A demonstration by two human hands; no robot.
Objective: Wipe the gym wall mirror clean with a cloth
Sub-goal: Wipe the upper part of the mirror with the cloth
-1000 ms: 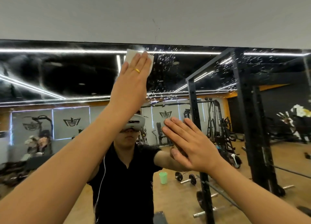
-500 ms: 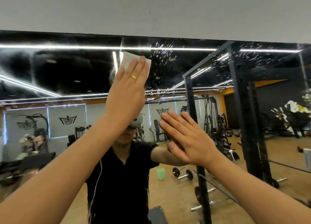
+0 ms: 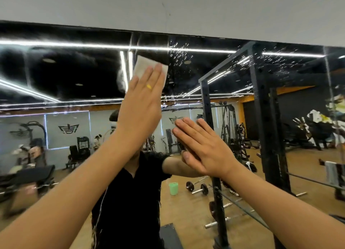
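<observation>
The wall mirror (image 3: 65, 77) fills most of the view, its top edge running under a grey wall. My left hand (image 3: 141, 103), wearing a gold ring, presses a white folded cloth (image 3: 143, 66) flat against the glass with straight fingers, a little below the top edge. Water droplets (image 3: 179, 50) speckle the glass to the right of the cloth. Lower and to the right, my right hand (image 3: 203, 146) lies flat on the mirror with its fingers straight, holding nothing.
The mirror reflects me in a black shirt, a black squat rack (image 3: 261, 118), dumbbells (image 3: 197, 188), a green cup (image 3: 173, 188) on the wooden floor and a bench (image 3: 28, 176) at the left. A vertical mirror seam (image 3: 328, 80) runs at the far right.
My left hand has slid the cloth down the glass, away from the top edge. My right hand stays planted at about the same spot on the mirror.
</observation>
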